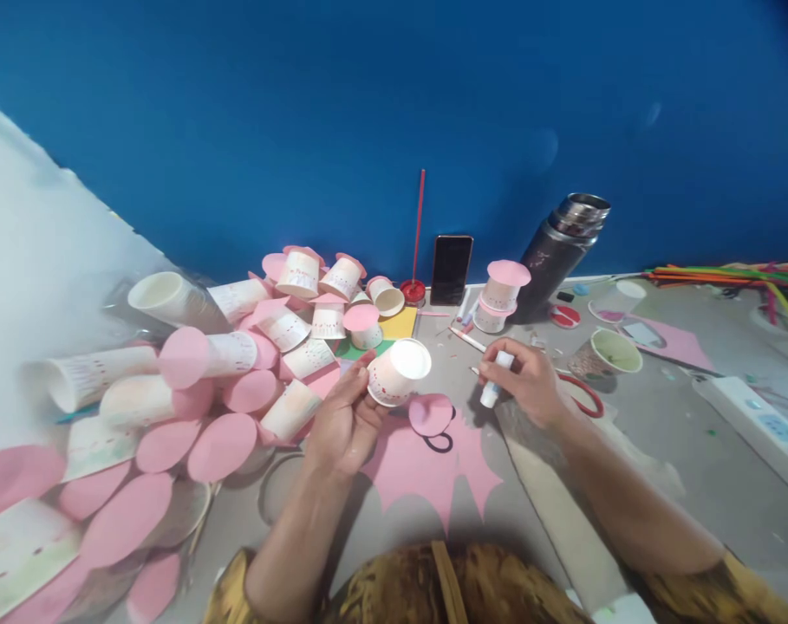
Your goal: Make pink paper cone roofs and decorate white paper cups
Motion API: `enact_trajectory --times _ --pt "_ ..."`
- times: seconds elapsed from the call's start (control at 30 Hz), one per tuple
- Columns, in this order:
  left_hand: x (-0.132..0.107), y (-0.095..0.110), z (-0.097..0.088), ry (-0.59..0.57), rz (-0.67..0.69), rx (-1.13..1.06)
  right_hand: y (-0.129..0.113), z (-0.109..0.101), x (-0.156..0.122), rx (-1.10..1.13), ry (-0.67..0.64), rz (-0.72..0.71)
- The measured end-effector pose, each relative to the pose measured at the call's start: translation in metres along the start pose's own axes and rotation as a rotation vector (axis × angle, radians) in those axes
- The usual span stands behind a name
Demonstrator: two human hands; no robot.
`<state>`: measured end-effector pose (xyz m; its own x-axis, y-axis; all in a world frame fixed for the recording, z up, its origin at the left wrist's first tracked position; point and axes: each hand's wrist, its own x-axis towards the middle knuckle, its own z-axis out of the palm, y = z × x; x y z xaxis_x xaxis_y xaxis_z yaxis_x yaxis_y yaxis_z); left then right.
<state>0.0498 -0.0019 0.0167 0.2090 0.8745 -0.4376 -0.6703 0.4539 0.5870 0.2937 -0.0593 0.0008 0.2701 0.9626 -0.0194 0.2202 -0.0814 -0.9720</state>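
My left hand (345,425) grips a white paper cup (397,377) with small printed marks, tilted so its pale round base faces up. My right hand (530,381) pinches a white glue stick (491,394), held pointing down just right of the cup. Below the cup, a pink paper circle (431,414) rests over a pink paper cutout (413,472) with a scalloped, pointed edge. A black loop (438,444) shows beside the circle; I cannot tell what it belongs to. A white marker (467,339) lies beyond my right hand.
Many decorated cups with pink discs (221,446) are heaped at left. Toward the blue wall stand a phone (451,270), two stacked cups (496,299) and a dark thermos (556,256). Red-handled scissors (589,399), an open cup (607,354) and a power strip (758,425) are at right.
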Motion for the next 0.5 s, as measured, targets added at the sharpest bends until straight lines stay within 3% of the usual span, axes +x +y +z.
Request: enact_trajectory --times 0.13,0.23,0.37,0.5 --pt "-0.003 0.002 0.001 0.01 0.023 -0.014 -0.02 0.011 0.0 -0.714 -0.156 -0.137" --pt "-0.006 0.003 0.001 0.025 0.052 -0.008 -0.026 0.026 0.002 -1.047 -0.277 -0.207" --pt "-0.006 0.002 -0.001 0.009 0.06 -0.004 -0.021 0.041 0.005 -1.262 -0.34 -0.244" --pt "-0.005 -0.002 -0.004 -0.003 0.059 -0.021 -0.017 0.041 0.009 -1.284 -0.254 -0.24"
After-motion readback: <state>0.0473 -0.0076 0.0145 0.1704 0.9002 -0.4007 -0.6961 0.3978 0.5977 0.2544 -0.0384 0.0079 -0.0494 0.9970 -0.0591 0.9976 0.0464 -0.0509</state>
